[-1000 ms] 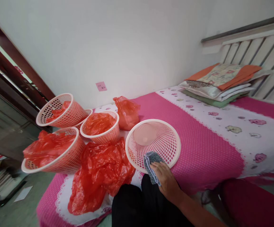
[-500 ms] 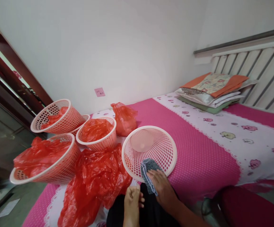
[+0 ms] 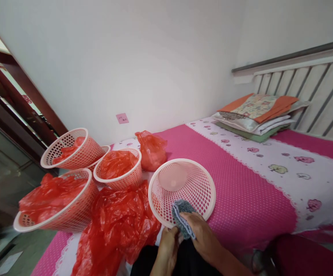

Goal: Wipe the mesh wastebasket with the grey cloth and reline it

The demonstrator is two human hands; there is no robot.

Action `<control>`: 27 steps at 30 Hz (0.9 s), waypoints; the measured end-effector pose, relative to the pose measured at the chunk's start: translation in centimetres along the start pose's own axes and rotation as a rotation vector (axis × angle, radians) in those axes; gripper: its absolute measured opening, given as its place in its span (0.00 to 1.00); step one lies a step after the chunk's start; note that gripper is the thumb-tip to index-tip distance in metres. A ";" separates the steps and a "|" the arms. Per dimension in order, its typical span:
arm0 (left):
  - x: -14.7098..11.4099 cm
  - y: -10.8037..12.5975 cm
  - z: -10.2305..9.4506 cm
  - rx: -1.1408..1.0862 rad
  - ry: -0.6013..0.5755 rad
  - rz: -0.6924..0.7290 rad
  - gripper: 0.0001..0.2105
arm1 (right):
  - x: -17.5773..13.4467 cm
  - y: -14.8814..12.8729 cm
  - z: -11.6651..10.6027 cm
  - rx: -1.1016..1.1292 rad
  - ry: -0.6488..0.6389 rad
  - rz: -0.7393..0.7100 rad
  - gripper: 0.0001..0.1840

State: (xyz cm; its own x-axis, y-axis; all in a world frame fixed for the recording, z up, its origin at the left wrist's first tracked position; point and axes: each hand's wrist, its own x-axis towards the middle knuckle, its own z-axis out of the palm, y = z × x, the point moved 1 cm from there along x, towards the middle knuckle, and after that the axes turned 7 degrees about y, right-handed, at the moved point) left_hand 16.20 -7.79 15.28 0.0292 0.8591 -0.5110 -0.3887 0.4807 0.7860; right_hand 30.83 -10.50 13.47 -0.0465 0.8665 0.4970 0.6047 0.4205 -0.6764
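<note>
A pink plastic basket with a perforated wall lies tipped in front of me, its mouth facing my lap. My right hand grips a folded grey-blue cloth at the basket's near rim, part of the cloth reaching inside. Close beside it, my left hand has its fingers closed at the near rim, just under the cloth; its fingertips are partly hidden. A crumpled red plastic bag lies to the left of the basket.
Several pink baskets with red bags inside stand on the left, among them a front basket and a middle basket. A standing red bag is behind. Folded bedding lies at the right on the bed.
My left hand has moved up and right from my lap to the basket's near rim. My right hand with the cloth has shifted only slightly. The view has tilted up a little.
</note>
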 end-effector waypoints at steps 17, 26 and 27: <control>-1.4 0.3 3.9 -0.241 0.177 -0.238 0.14 | 7.5 0.8 -3.7 0.480 0.433 0.391 0.31; -0.1 -0.2 2.1 -0.258 0.119 -0.268 0.17 | 13.8 1.5 0.3 0.273 0.389 0.293 0.30; -0.1 -0.4 2.1 -0.261 0.118 -0.259 0.18 | 14.4 1.8 1.1 0.264 0.378 0.297 0.29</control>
State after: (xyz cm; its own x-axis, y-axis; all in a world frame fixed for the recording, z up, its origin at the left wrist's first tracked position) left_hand 18.29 -7.70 15.81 0.0567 0.6815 -0.7296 -0.6039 0.6053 0.5186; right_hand 30.40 3.00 18.80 0.4143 0.8217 0.3915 0.3261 0.2676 -0.9067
